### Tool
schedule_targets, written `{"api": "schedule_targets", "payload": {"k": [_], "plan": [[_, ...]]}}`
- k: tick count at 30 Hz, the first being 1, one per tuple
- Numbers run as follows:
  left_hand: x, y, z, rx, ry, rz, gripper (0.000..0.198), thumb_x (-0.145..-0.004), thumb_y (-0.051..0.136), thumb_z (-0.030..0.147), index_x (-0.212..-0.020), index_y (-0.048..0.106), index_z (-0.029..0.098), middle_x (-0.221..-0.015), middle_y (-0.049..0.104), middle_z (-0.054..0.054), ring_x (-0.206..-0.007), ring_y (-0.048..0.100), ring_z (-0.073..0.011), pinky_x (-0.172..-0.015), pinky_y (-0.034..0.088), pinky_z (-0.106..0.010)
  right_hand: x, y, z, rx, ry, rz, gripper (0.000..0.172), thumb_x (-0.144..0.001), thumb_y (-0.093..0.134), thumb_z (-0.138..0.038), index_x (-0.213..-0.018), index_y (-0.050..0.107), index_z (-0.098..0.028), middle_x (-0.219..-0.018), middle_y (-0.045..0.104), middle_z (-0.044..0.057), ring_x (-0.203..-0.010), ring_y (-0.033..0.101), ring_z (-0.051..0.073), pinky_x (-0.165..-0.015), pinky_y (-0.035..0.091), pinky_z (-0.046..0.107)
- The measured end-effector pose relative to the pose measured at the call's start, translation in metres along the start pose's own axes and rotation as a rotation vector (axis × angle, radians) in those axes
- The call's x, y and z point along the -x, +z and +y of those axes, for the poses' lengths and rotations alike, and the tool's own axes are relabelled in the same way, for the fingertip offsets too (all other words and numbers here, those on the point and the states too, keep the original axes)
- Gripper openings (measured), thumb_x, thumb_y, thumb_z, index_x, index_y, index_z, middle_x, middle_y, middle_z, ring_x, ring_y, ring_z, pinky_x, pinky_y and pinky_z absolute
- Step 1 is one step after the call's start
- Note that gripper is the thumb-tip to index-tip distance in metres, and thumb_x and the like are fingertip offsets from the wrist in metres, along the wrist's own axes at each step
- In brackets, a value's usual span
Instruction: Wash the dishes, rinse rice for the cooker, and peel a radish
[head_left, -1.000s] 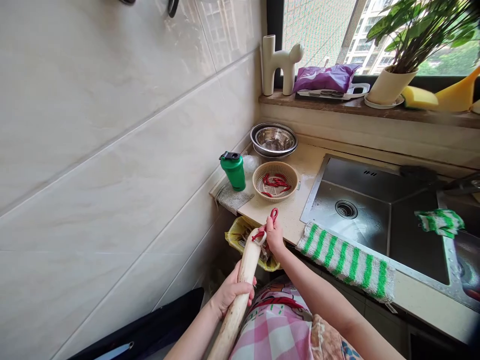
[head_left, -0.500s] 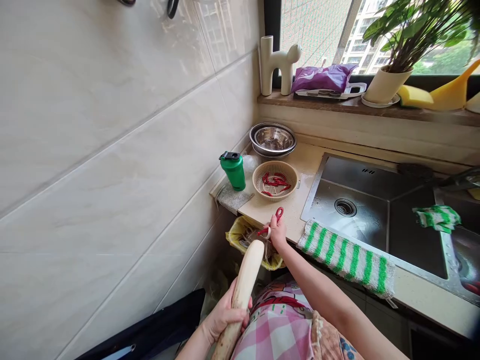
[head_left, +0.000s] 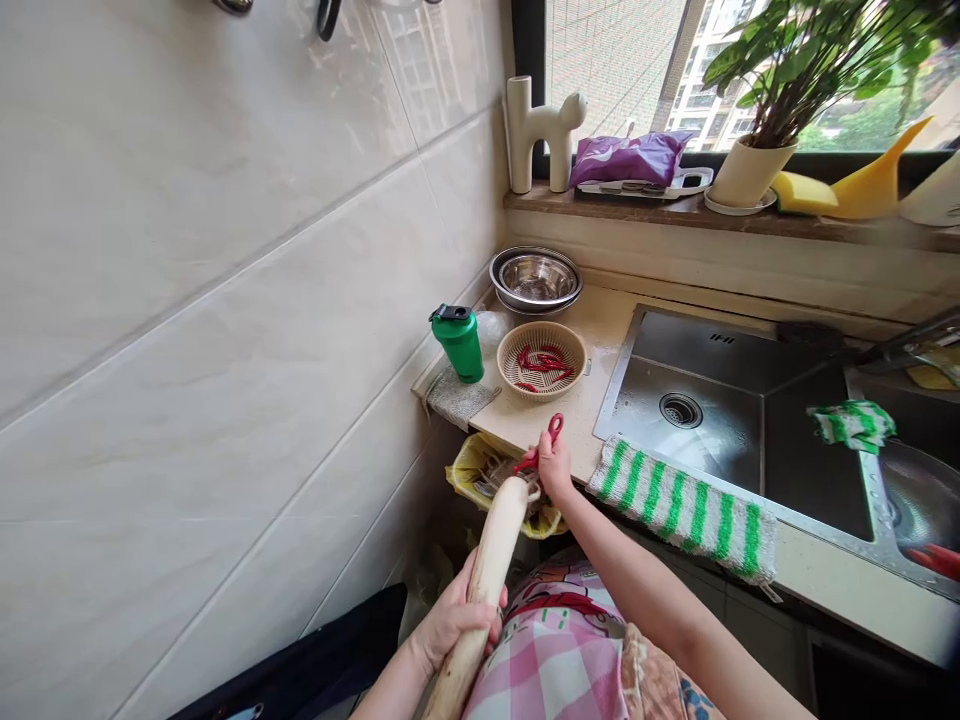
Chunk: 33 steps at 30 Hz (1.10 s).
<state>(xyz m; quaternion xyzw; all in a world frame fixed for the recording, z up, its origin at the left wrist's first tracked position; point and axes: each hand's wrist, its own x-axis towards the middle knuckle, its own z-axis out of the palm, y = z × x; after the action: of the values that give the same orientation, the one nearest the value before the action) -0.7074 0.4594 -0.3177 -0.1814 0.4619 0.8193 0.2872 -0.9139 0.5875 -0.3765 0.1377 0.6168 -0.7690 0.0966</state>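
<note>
My left hand point(head_left: 459, 618) is wrapped round a long, pale root vegetable point(head_left: 498, 535), tilted with its far end up. The upper part is whitish and smooth; brown marks show lower down. Its exact kind I cannot tell. My right hand point(head_left: 555, 468) is closed on a red peeler point(head_left: 555, 428) with a ring-shaped handle end, just beyond the vegetable's tip. A pale curl of peel point(head_left: 533, 491) hangs beside the tip, below the right hand. Under both lies a bin with a yellow liner point(head_left: 463, 470), holding scraps.
On the counter stand a green shaker bottle point(head_left: 461, 345), a beige colander point(head_left: 504, 368) with red chillies point(head_left: 546, 362) and stacked steel bowls point(head_left: 538, 280). A steel sink point(head_left: 705, 440) lies right, a striped green-white cloth point(head_left: 682, 510) at its front edge. Tiled wall point(head_left: 225, 380) borders the left.
My right hand with the peeler has shifted slightly, and the vegetable's tip is now nearer it. The curl of peel now hangs lower, beside the tip. The whole view has turned slightly right.
</note>
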Motion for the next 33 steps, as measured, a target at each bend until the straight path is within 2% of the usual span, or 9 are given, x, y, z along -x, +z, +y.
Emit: {"api": "schedule_targets", "payload": {"k": [3,8,14,19,22,25,29,33], "plan": [[0.007,0.004,0.004,-0.113,0.003,-0.009,0.096,-0.052,0.077,0.024,-0.135,0.030,0.025,-0.083,0.062,-0.001,-0.055,0.056,-0.0109,-0.046,0.040,-0.020,-0.009,-0.008,-0.005,-0.026,-0.013,0.009,0.037,-0.079,0.049,-0.061,-0.083,0.039,-0.025,-0.048,0.056,-0.006,-0.048,0.060,0.017,-0.045,0.046,0.027],[0.008,0.002,0.005,-0.120,-0.052,0.077,0.105,-0.057,0.073,0.027,-0.142,0.010,0.028,-0.086,0.059,0.000,-0.053,0.059,-0.0130,-0.044,0.042,-0.023,-0.002,-0.005,-0.008,-0.079,-0.011,0.028,0.037,-0.080,0.050,-0.060,-0.084,0.038,-0.025,-0.050,0.057,-0.006,-0.047,0.060,0.017,-0.047,0.048,0.028],[0.002,-0.005,-0.004,-0.089,-0.067,0.098,0.109,-0.058,0.074,0.026,-0.143,0.006,0.032,-0.086,0.059,0.001,-0.053,0.058,-0.0124,-0.044,0.043,-0.023,0.001,-0.005,-0.011,-0.135,-0.052,0.003,0.038,-0.080,0.050,-0.061,-0.084,0.037,-0.025,-0.046,0.056,-0.008,-0.048,0.061,0.017,-0.053,0.049,0.029],[-0.003,-0.007,-0.004,-0.064,-0.074,0.119,0.108,-0.059,0.074,0.025,-0.144,0.007,0.033,-0.087,0.059,0.001,-0.053,0.058,-0.0127,-0.044,0.044,-0.023,0.002,-0.005,-0.012,-0.140,-0.037,0.089,0.039,-0.080,0.050,-0.062,-0.083,0.036,-0.025,-0.046,0.056,-0.008,-0.046,0.059,0.017,-0.052,0.048,0.030],[-0.006,-0.007,-0.002,-0.052,-0.090,0.154,0.110,-0.061,0.072,0.023,-0.145,0.001,0.032,-0.088,0.058,0.000,-0.054,0.058,-0.0130,-0.045,0.045,-0.024,0.012,0.002,-0.007,-0.137,0.003,0.006,0.039,-0.080,0.049,-0.063,-0.083,0.036,-0.026,-0.045,0.055,-0.008,-0.043,0.058,0.016,-0.051,0.048,0.030],[-0.007,-0.005,0.000,-0.053,-0.091,0.141,0.109,-0.066,0.069,0.022,-0.146,-0.003,0.036,-0.090,0.057,0.000,-0.057,0.059,-0.0127,-0.048,0.044,-0.024,0.020,0.011,0.001,-0.117,0.059,-0.058,0.040,-0.080,0.048,-0.064,-0.082,0.037,-0.026,-0.045,0.055,-0.008,-0.041,0.057,0.017,-0.046,0.046,0.029],[-0.003,-0.003,-0.002,-0.087,-0.070,0.121,0.112,-0.061,0.071,0.022,-0.147,0.001,0.033,-0.087,0.057,0.000,-0.054,0.057,-0.0119,-0.047,0.042,-0.024,0.007,0.007,0.009,-0.045,0.061,0.005,0.040,-0.079,0.047,-0.065,-0.080,0.037,-0.026,-0.047,0.056,-0.006,-0.041,0.056,0.017,-0.043,0.044,0.029],[0.001,-0.006,-0.006,-0.190,-0.052,0.150,0.116,-0.057,0.073,0.021,-0.148,0.002,0.030,-0.085,0.057,0.001,-0.053,0.051,-0.0098,-0.049,0.041,-0.024,-0.011,-0.004,0.005,-0.037,0.005,0.063,0.040,-0.079,0.047,-0.064,-0.081,0.037,-0.025,-0.048,0.058,-0.006,-0.045,0.059,0.017,-0.047,0.046,0.028]]}}
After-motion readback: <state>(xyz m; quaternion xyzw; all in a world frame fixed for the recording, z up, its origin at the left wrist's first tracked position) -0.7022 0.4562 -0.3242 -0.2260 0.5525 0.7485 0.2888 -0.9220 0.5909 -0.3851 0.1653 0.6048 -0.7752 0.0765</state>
